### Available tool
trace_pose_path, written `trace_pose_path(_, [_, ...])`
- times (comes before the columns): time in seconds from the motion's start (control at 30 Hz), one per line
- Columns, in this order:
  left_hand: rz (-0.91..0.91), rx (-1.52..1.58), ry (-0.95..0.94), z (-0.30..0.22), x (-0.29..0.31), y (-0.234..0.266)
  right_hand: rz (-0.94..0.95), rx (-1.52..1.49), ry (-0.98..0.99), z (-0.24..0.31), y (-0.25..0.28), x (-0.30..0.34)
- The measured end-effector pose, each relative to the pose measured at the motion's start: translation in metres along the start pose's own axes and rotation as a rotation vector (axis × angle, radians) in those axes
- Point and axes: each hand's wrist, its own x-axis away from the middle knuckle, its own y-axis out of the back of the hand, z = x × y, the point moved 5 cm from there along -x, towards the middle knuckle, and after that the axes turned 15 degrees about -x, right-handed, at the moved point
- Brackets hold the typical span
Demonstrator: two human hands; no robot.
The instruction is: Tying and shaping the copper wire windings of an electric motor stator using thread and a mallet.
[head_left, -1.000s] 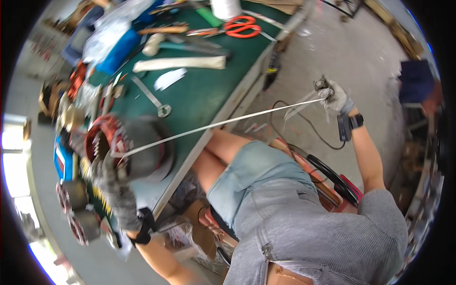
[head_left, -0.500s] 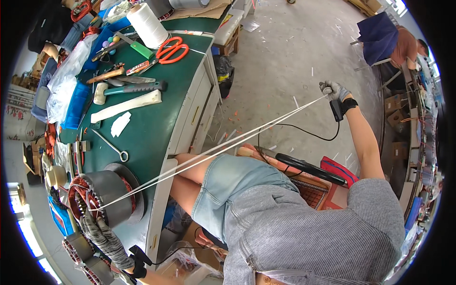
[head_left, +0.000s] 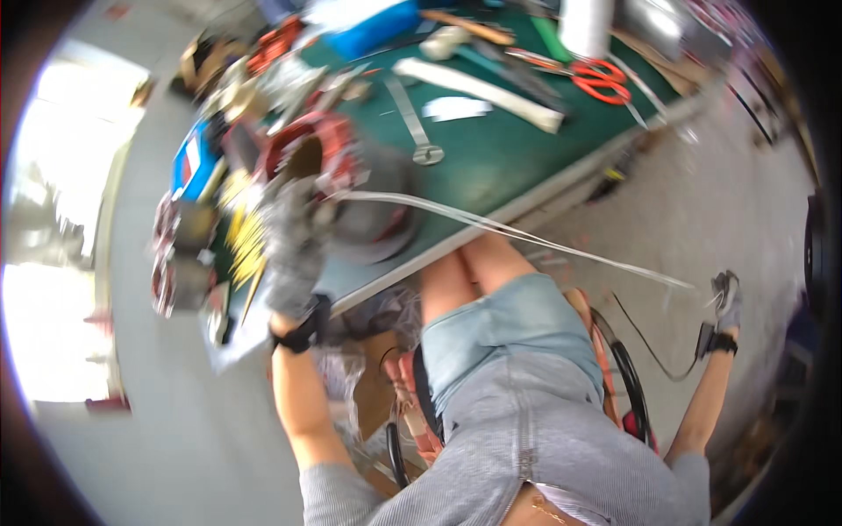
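Observation:
A round motor stator (head_left: 338, 184) with red-brown windings sits on the green workbench (head_left: 491, 158) near its front edge. My gloved left hand (head_left: 294, 241) rests against the stator's near side. A pale cord (head_left: 526, 237) runs taut from the stator out to the right. My gloved right hand (head_left: 724, 298), arm stretched out over the floor, grips the cord's far end. The picture is blurred by motion.
Orange-handled scissors (head_left: 601, 77), a wrench (head_left: 412, 123), a white roll (head_left: 586, 24), a long white strip (head_left: 478, 88) and a blue box (head_left: 373, 26) lie on the bench. More wound parts (head_left: 175, 254) crowd its left end. A black cable (head_left: 649, 346) lies on the concrete floor.
The view has swung, so the bench now sits higher and more central. My right hand has dropped lower and further right, still pulling the cord; my left hand stays at the stator.

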Motion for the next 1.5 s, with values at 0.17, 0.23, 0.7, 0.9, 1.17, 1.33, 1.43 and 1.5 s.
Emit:
trace_pose_path(0.17, [-0.196, -0.075, 0.065, 0.012, 0.019, 0.004, 0.758, 0.534, 0.285, -0.022, -0.453, 0.285])
trace_pose_path(0.23, [-0.162, -0.025, 0.086, 0.011, 0.017, 0.003, 1.202, 0.73, 0.783, -0.031, -0.553, 0.384])
trace_pose_path(0.7, [-0.258, 0.0, -0.011, 0.01, 0.012, 0.007, 1.385, 0.858, 0.189, -0.051, -0.497, 0.36])
trace_pose_path(0.9, [-0.196, 0.006, 0.043, 0.011, 0.011, 0.006, 1.394, 0.896, 0.314, -0.055, -0.51, 0.373])
trace_pose_path(1.17, [-0.256, -0.027, 0.04, 0.006, 0.011, 0.007, 1.508, 0.544, 0.483, -0.104, -0.625, 0.429])
trace_pose_path(1.33, [-0.27, -0.003, 0.017, 0.008, 0.012, 0.006, 1.539, 0.543, 0.33, -0.113, -0.631, 0.434])
trace_pose_path(1.43, [-0.279, 0.004, 0.016, 0.01, 0.013, 0.003, 1.562, 0.49, 0.387, -0.112, -0.631, 0.439])
trace_pose_path(1.5, [-0.275, -0.027, 0.013, 0.011, 0.012, 0.004, 1.571, 0.501, 0.434, -0.11, -0.633, 0.443])
